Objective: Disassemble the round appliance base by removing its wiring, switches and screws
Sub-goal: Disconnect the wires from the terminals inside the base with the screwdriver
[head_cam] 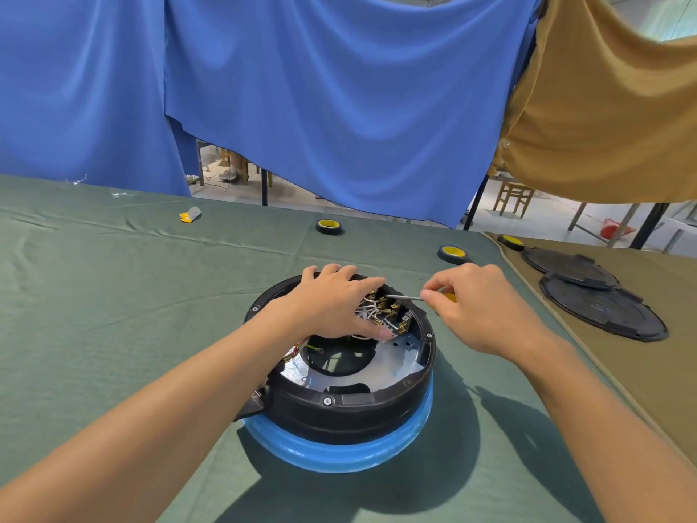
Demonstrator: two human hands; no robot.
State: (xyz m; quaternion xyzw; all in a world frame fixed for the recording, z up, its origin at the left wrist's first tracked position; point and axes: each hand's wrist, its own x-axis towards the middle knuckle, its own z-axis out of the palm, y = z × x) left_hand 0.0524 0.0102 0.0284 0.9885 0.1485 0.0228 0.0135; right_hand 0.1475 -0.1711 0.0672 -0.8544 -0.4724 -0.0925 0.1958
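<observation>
**A:** Where does the thing sit?

**B:** The round base (pixel 350 409) stands open side up on the green-covered worktop (pixel 113 296), towards the near edge. It has a black shell over a blue ring.

**A:** How would it handle?

**B:** I'd judge the shell stiff and fairly heavy, steady once pressed at the rim. The wires (pixel 371 315) at its far side look thin and limp. The brass-tabbed switches (pixel 396 309) among them look small and easy to bend, so I'd take hold at the connectors, not the leads.

**A:** The left hand?

**B:** The left hand (pixel 335 303) lies across the far rim, its fingers (pixel 332 271) spread and nearly straight, thumb reaching down beside the wires. It grips nothing and seems to press the base steady.

**A:** And further right?

**B:** A thin screwdriver (pixel 405 297) runs from the switches to the right hand (pixel 479 307). That hand pinches it between thumb and curled fingers, with a bit of yellow handle showing. Whether the tip sits in a screw, I can't tell.
</observation>
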